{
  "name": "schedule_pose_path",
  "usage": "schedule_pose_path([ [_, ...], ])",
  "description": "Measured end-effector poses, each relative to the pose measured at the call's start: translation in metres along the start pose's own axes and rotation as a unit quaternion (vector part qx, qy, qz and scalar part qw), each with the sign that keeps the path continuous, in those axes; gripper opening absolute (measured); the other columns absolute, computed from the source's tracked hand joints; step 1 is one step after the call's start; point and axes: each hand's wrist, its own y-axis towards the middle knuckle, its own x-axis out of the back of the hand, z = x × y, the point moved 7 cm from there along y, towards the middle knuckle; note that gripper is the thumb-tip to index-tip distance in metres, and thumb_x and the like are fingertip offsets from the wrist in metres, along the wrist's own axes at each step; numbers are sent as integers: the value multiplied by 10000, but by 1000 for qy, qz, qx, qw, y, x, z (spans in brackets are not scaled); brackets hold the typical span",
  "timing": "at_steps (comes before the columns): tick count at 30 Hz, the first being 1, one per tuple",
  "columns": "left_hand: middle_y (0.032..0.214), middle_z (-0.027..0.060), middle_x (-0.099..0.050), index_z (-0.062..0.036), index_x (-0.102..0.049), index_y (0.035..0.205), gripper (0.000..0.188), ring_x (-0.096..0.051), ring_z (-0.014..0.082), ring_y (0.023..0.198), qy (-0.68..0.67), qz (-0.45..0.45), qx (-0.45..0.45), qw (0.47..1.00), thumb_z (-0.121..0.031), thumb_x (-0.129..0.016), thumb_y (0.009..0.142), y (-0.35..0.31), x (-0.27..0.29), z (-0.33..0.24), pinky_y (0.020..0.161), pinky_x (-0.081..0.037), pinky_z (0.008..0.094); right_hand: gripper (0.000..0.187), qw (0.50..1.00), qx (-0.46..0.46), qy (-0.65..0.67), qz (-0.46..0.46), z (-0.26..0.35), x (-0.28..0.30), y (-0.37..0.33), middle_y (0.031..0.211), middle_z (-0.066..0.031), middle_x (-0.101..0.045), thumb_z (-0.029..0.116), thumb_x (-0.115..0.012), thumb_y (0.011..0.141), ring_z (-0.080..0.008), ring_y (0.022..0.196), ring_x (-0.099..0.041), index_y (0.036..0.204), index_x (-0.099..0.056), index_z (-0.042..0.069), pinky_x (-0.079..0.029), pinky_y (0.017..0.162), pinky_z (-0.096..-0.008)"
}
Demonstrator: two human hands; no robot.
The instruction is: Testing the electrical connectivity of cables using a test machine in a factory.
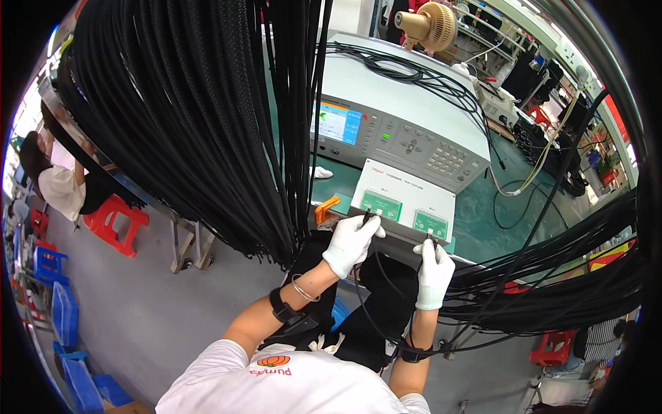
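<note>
My left hand (350,245), in a white glove, pinches the black plug end of a cable at the left green circuit board (383,205). My right hand (434,274), also gloved, grips another black cable plug (430,236) at the right green circuit board (432,222). Both boards sit on a white test fixture box (407,181). Whether either plug is fully seated, I cannot tell. A thin black cable (365,309) loops down below my hands across my lap. Behind the fixture stands a grey cable tester (407,131) with a lit screen (336,124) and a keypad.
A thick curtain of black cables (186,117) hangs at the left; another bundle (552,276) stretches along the right. Loose cables (414,72) lie atop the tester. An orange clamp (327,209) is by the table edge. Behind are a fan (434,26) and, at left, a seated person (62,186).
</note>
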Motion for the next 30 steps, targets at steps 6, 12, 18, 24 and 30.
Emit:
schedule_pose_path([
  [6, 516, -82, -382, -56, -602, 776, 295, -299, 20, 382, 49, -20, -73, 996, -243, -566, 1001, -3, -4, -7, 376, -218, 210, 351, 995, -43, 92, 6, -5, -4, -1, 523, 85, -431, 237, -595, 970, -3, 455, -316, 694, -649, 27, -193, 451, -225],
  [12, 702, 80, -624, -3, -637, 831, 267, -584, 135, 660, 268, -2, -73, 961, -231, -593, 963, -32, -17, 20, 647, -464, 316, 322, 999, 38, -28, 8, -11, 11, -25, 542, 47, -473, 210, -584, 973, -10, 477, -352, 725, -645, 13, -227, 457, -228],
  [18, 581, 30, -471, 6, -652, 959, 323, -472, 83, 538, 343, -23, -191, 919, -272, -495, 1011, -19, -8, -7, 544, -397, 290, 323, 999, -15, -32, -1, -24, 22, -18, 562, 21, -468, 240, -490, 1021, -19, 503, -372, 966, -676, -19, -305, 479, -221],
  [24, 505, -50, -368, 12, -639, 814, 399, -311, 46, 367, 97, 14, -14, 995, -296, -507, 1030, -11, -7, 2, 356, -268, 225, 343, 987, -77, 113, 84, -16, -3, -15, 579, 15, -512, 245, -469, 1040, -47, 434, -425, 934, -662, -17, -337, 406, -198],
  [30, 490, -45, -375, 16, -631, 777, 425, -319, 53, 348, 56, 34, -5, 998, -310, -518, 1025, -5, -9, -3, 336, -281, 229, 396, 981, -79, 150, 94, -18, -14, -15, 563, -17, -562, 287, -466, 1049, -65, 435, -475, 927, -655, -39, -357, 413, -199],
])
